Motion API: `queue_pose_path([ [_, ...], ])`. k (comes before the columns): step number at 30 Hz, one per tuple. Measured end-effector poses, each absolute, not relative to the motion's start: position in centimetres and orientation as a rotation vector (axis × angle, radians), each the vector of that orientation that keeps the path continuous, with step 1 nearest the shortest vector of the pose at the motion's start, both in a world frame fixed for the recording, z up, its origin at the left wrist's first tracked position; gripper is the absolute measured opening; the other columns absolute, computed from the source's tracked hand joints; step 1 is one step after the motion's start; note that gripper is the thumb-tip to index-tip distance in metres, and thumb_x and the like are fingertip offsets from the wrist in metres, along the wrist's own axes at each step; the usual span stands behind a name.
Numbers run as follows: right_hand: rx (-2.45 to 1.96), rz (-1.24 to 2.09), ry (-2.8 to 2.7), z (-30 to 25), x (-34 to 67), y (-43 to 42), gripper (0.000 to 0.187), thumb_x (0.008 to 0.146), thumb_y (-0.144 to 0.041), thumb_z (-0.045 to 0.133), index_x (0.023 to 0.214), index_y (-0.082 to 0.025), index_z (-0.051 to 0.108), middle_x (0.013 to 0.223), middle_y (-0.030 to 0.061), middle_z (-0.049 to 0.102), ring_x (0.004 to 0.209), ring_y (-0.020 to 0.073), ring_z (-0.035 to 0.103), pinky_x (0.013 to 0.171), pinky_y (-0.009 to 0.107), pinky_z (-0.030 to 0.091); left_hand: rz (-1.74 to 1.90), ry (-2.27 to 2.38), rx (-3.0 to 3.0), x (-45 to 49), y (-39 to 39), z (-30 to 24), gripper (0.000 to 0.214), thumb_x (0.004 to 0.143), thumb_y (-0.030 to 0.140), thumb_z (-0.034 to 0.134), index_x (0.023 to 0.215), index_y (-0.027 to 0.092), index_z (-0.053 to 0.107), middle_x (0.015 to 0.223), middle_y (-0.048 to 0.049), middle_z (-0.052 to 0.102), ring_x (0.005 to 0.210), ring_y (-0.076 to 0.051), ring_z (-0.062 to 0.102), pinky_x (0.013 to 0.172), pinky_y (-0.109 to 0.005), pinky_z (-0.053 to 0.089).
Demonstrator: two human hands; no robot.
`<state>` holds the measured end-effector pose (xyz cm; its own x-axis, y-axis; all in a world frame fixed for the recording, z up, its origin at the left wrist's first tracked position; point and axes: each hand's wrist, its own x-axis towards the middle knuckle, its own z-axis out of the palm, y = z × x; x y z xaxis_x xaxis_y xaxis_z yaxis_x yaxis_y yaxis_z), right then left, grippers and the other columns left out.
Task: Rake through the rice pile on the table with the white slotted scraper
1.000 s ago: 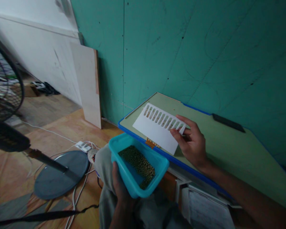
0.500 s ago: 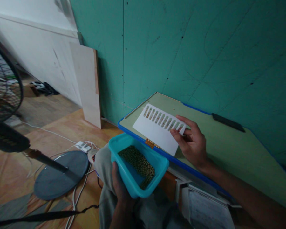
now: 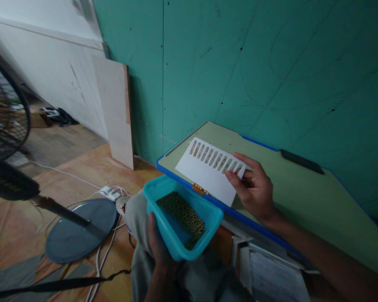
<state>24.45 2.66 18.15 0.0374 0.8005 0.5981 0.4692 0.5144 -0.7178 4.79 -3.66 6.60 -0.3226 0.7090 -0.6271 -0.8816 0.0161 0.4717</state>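
My left hand (image 3: 161, 247) is wrapped round the near left side of a turquoise plastic tub (image 3: 183, 251), held above my lap against the table edge. Small green and tan beans (image 3: 182, 214) lie across part of the tub's floor. With thumb and fingers, my right hand (image 3: 255, 186) pinches the right end of a white slotted plate (image 3: 208, 176), which has a row of long slots along its far side. The plate is tilted down toward the tub. Several pale beans (image 3: 204, 191) sit at the table's edge by an orange-brown patch, between plate and tub.
A pale green table (image 3: 302, 197) with blue edging stands against the green wall (image 3: 208, 63). A dark strip (image 3: 302, 162) lies at its far edge. To the left are a standing fan (image 3: 12, 180), a power strip (image 3: 109, 193) with cables and a leaning board (image 3: 115, 109).
Fewer pale beans show at the table edge below the plate than before. Both hands, the plate and the tub hold almost the same positions.
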Motion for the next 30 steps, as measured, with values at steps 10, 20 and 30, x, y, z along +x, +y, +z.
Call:
queue_pose_path([
  [10,-1.111,0.352,-1.582,18.06,24.29,2.65,0.049,0.09,-0.04,0.076,0.135,-0.027,0.064,0.092,0.0033,0.083,0.064,0.019,0.076,0.053,0.029,0.061,1.597,0.94,-0.239,5.09,-3.69,7.32,0.033,0.093,0.053,0.068,0.116,0.029,0.075,0.094,-0.0025,0.081,0.13,-0.026,0.064,0.109,-0.038,0.051],
  [20,-1.106,0.368,-1.59,18.18,24.31,2.61,0.049,0.089,-0.04,0.077,0.134,-0.027,0.064,0.093,0.0033,0.083,0.066,0.0191,0.077,0.054,0.028,0.063,1.604,0.953,-0.225,4.8,-3.63,6.75,0.023,0.094,0.05,0.066,0.102,0.031,0.078,0.086,-0.0019,0.079,0.112,-0.029,0.072,0.101,-0.042,0.058],
  [30,-1.088,0.36,-1.62,17.96,24.41,2.68,0.049,0.091,-0.039,0.076,0.136,-0.027,0.063,0.095,0.0034,0.083,0.068,0.0201,0.078,0.056,0.03,0.065,1.626,0.918,-0.209,5.02,-3.67,6.89,0.028,0.092,0.053,0.07,0.103,0.028,0.077,0.081,-0.0006,0.079,0.111,-0.026,0.074,0.103,-0.037,0.056],
])
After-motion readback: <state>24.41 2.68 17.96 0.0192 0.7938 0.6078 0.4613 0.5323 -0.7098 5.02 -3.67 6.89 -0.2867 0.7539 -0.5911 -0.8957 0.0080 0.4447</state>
